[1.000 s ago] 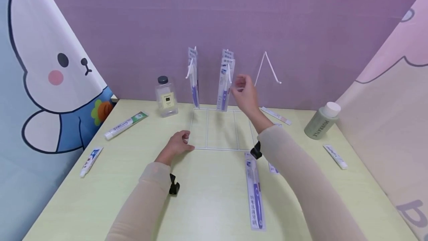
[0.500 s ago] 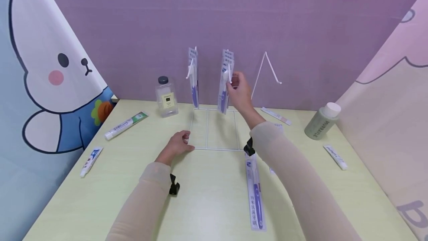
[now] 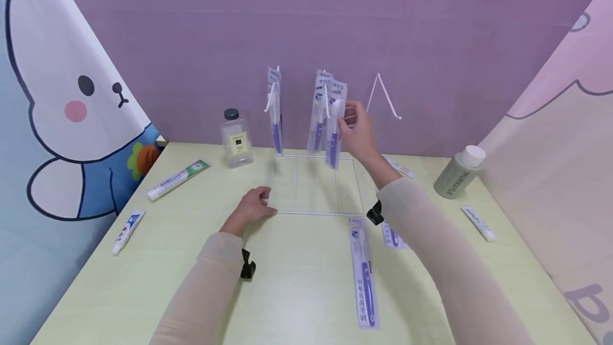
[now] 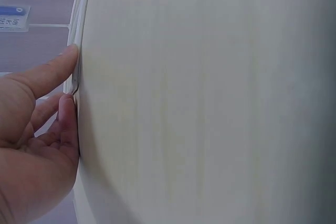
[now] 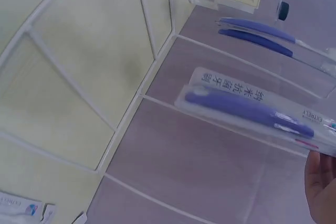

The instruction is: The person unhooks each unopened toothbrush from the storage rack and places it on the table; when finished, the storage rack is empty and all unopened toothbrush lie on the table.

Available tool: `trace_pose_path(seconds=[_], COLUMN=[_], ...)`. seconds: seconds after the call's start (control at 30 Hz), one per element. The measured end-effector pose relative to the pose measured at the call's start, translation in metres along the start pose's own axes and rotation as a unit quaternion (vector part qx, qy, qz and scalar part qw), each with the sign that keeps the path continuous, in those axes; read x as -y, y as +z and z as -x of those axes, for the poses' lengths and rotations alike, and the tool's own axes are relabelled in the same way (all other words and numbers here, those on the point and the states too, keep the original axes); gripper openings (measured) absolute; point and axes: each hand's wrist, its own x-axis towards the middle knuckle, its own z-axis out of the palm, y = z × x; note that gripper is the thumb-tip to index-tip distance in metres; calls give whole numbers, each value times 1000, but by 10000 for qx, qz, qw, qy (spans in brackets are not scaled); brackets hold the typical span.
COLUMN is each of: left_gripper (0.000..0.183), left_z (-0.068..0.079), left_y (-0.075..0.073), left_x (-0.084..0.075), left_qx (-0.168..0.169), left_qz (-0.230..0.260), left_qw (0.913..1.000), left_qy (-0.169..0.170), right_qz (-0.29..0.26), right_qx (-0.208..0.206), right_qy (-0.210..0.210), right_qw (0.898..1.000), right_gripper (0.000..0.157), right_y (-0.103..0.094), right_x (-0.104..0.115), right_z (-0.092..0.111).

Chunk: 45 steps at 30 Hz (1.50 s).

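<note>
The rack (image 3: 316, 213) stands behind a toothbrush pack (image 3: 365, 276), right of a bottle (image 3: 237, 141) and left of, apparently, a half-hidden tube (image 3: 402, 169).

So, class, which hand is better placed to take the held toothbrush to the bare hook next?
Probably the right hand: it pinches the toothbrush and is nearer the bare hook. The left hand is low, touching the rack at its left edge.

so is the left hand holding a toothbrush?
No, the left hand pinches the edge of the rack instead.
</note>
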Motion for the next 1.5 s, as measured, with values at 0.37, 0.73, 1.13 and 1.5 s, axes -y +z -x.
trace_pose_path(seconds=[0.37, 0.73, 1.13, 1.5], left_gripper=[68, 67, 69, 69], left_z=[0, 1, 1, 1], left_y=[-1, -2, -2, -3], left_x=[-1, -4, -3, -4], left_qx=[29, 55, 98, 123], left_qz=[-103, -103, -22, -34], left_qw=[9999, 9999, 9999, 9999], left_qy=[-22, -2, -10, 6], right_qz=[-461, -927, -1391, -1620], right_qx=[930, 1768, 1893, 2251], right_qy=[694, 1932, 3100, 3445], right_qw=[9922, 9606, 9213, 8969], right_gripper=[50, 54, 52, 51], right_y=[-22, -24, -17, -18], right_x=[-4, -22, -47, -54], right_z=[50, 103, 141, 168])
